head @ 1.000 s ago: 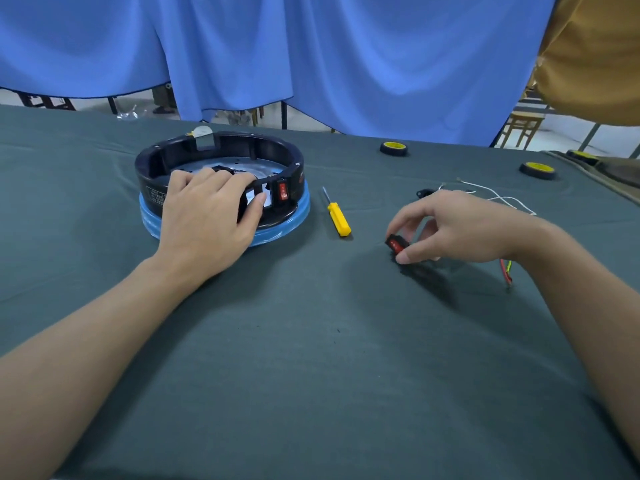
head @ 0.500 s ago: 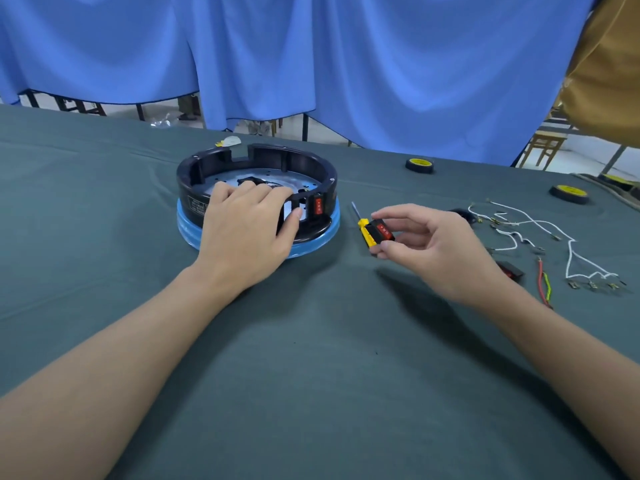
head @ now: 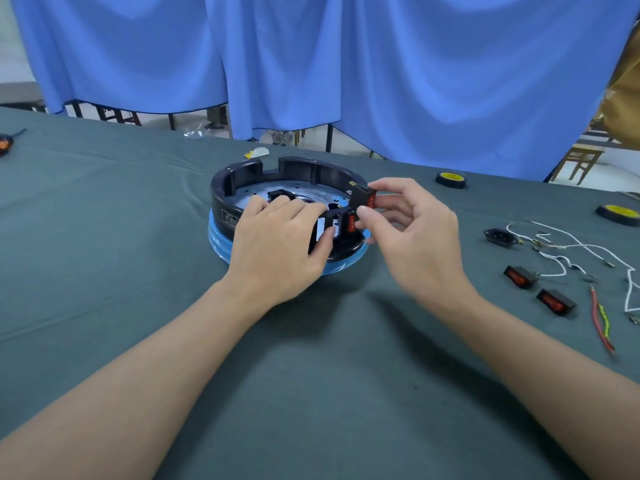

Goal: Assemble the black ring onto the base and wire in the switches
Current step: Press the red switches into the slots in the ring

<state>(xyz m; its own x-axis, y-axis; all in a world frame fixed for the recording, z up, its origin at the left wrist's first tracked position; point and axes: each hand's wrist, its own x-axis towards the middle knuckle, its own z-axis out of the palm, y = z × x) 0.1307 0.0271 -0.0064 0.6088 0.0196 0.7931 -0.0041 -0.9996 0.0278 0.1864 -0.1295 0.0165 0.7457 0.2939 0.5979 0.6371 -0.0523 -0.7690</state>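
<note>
The black ring (head: pixel 242 171) sits on the blue base (head: pixel 216 239) at the table's middle. My left hand (head: pixel 277 244) grips the ring's near wall, fingers hooked inside, thumb beside an empty slot. One red switch (head: pixel 351 224) is seated in the ring's right front wall. My right hand (head: pixel 412 230) pinches a second black switch with a red rocker (head: pixel 363 197) just above and right of the seated one, at the ring's outer wall. Two more red switches (head: pixel 519 277) (head: pixel 556 301) lie on the cloth to the right.
A black power socket (head: pixel 500 236), white wires (head: pixel 571 244) and a red and yellow-green wire pair (head: pixel 601 320) lie at the right. Two yellow-capped wheels (head: pixel 450 180) (head: pixel 620 214) sit farther back. Blue curtains hang behind the table. The yellow screwdriver is hidden.
My right hand lifted a switch from the cloth at the right and carried it left to the ring's right wall. My left hand kept its hold on the ring.
</note>
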